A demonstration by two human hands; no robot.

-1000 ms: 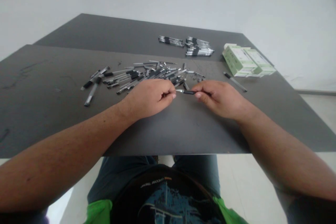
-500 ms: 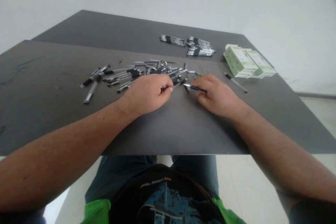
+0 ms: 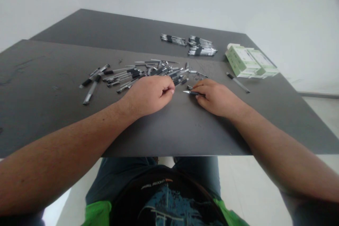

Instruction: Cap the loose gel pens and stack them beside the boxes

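Note:
Closed in a pinch, my left hand (image 3: pixel 150 94) rests at the near edge of a pile of pen parts (image 3: pixel 156 69); whatever its fingertips hold is hidden. My right hand (image 3: pixel 218 97) is shut on a pen (image 3: pixel 191 92) with a dark grip, its bare silver tip pointing left toward my left hand. A small dark cap (image 3: pixel 189 87) lies just beyond that tip, close to my right fingers. The pile holds clear barrels with black grips, thin refills and loose caps.
Two pens (image 3: pixel 92 88) lie crossed at the left. Bundles of pens (image 3: pixel 202 46) sit farther back on the grey table (image 3: pixel 169 134). Green and white boxes (image 3: pixel 245 61) stand at the right, with a single pen (image 3: pixel 238 82) in front of them.
The pen in my right hand has turned and dropped slightly, so its tip now points more level to the left. My left hand has hardly moved.

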